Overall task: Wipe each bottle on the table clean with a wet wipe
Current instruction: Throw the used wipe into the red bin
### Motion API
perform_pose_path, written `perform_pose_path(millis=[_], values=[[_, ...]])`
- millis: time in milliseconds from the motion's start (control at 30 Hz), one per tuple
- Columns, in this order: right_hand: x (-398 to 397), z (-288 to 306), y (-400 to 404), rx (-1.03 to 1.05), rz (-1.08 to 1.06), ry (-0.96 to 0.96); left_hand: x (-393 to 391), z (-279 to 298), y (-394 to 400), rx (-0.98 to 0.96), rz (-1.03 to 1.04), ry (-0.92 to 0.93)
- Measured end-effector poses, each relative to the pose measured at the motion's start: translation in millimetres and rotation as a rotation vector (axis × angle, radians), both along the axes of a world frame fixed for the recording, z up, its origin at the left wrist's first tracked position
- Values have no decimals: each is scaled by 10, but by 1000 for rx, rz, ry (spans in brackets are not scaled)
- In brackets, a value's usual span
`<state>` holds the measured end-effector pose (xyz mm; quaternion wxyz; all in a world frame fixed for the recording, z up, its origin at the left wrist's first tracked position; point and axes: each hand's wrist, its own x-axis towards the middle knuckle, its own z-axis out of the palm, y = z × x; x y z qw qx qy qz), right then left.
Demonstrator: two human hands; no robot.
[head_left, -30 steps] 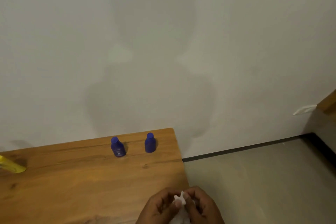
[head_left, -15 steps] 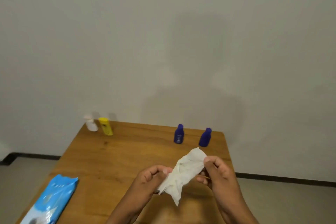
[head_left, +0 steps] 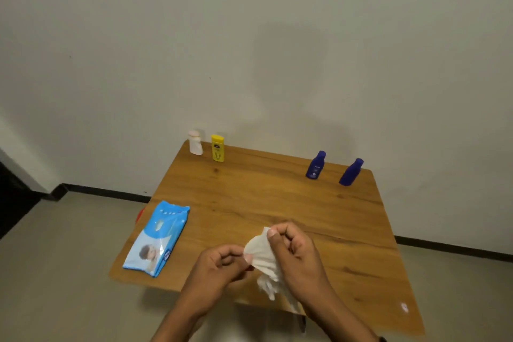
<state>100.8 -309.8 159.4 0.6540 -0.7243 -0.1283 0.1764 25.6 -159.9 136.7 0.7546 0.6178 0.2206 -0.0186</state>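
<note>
A white wet wipe (head_left: 263,261) hangs between my two hands above the near edge of the wooden table (head_left: 249,203). My left hand (head_left: 219,272) pinches its left edge and my right hand (head_left: 297,253) pinches its top. Along the far edge of the table stand a white bottle (head_left: 195,143), a yellow bottle (head_left: 217,148) and two dark blue bottles (head_left: 315,165) (head_left: 351,172). All the bottles are upright and well beyond my hands.
A blue pack of wet wipes (head_left: 158,236) lies flat at the table's left edge. Something red (head_left: 140,214) peeks out beyond that edge. A plain wall stands behind the table, and the floor lies to the left and right.
The view has swung left and down, so the whole table and the wipes pack now show. My hands have drawn closer together, bunching the wipe that was stretched out half a second ago.
</note>
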Motion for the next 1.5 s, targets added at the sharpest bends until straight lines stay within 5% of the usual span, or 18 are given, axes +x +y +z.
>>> perform_pose_path(millis=[267, 400, 500, 1033, 1267, 1367, 1500], values=[[-161, -24, -33, -216, 196, 14, 29, -23, 6, -278, 66, -55], [-22, -11, 16, -120, 126, 110, 80, 12, 97, -205, -116, -50], [194, 87, 121, -65, 47, 184, 74, 67, 249, 39, -207, 25], [264, 171, 1815, 160, 630, 422, -791, 277, 1645, 282, 513, 4], [-290, 12, 3046, -105, 708, 324, -1341, 239, 2608, -56, 770, 12], [-531, 67, 3620, -60, 696, 329, -1618, 232, 3143, -293, 719, -21], [-880, 66, 4198, -83, 627, 307, -1919, 166, 3703, -318, 627, -48]])
